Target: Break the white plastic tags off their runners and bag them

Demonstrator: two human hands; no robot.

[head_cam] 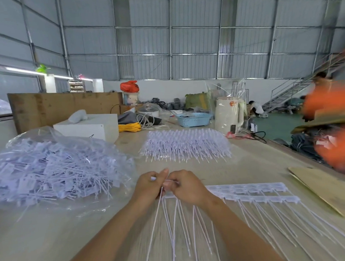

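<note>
white tags (252,198), blue basket (193,120), yellow cord (129,127)

orange figure (336,120) at right blurred, tag tails (325,232) cut off below

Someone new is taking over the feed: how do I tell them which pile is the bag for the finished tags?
Start from the long wooden table. On its left side, left of both hands, lies a clear plastic bag heaped with loose tags. Unlike the neat stack of runners behind the hands, its tags lie jumbled under shiny film.

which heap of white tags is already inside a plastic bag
The loose heap at the left, wrapped in clear plastic bag; the stack behind the hands lies bare on the table.
</note>
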